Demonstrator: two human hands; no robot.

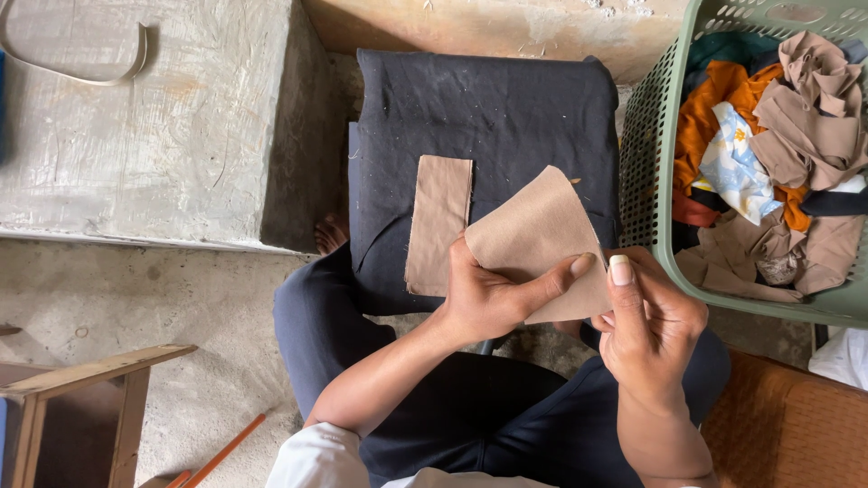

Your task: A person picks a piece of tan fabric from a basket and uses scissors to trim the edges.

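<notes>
green basket cut off by top and right edges; clothes at bottom buried under brown scraps. wooden stool cut by left and bottom edges. right hand covers lower corner of tan cloth piece. foot mostly hidden under black cloth.

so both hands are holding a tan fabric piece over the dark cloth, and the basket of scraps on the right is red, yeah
Not quite: the basket is pale green, not red. The head view shows it at the right, filled with fabric scraps. The rest holds: the left hand and right hand both hold the tan fabric piece over the dark cloth.
</notes>
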